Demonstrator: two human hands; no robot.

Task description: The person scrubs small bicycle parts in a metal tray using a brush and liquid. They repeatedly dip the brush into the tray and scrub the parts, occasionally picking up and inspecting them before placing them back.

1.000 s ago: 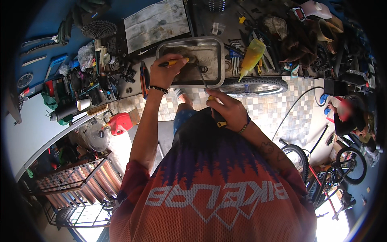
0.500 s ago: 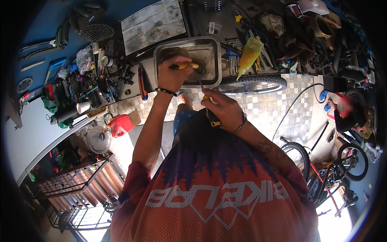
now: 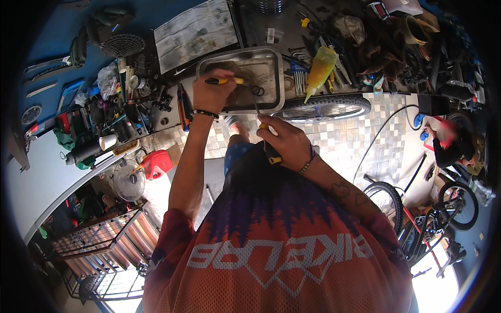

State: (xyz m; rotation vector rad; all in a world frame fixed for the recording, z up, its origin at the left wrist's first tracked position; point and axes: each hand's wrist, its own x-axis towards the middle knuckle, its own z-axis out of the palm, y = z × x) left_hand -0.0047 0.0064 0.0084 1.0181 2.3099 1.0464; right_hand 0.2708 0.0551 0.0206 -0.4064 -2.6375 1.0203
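Note:
Over the left part of a rectangular metal tray (image 3: 280,78), my left hand (image 3: 210,99) is closed around a tool with a yellow-and-black handle (image 3: 222,81); its working end is hidden or blurred. Small dark rings (image 3: 257,91) lie inside the tray, to the right of that handle. Nearer my body, my right hand (image 3: 288,142) grips a screwdriver (image 3: 272,153) by its black-and-yellow handle. The thin shaft points up toward the tray's near edge. Whether its tip touches anything I cannot tell.
A yellow squeeze bottle (image 3: 321,70) and several hand tools lie right of the tray. A bicycle wheel (image 3: 323,109) sits below the bench edge. Left of the tray are a utility knife (image 3: 182,107) and a stained board (image 3: 195,34). Another person (image 3: 454,143) is at far right.
My left hand has shifted left with its tool, so the dark rings in the tray show more plainly. My right hand has moved slightly left, still holding the screwdriver.

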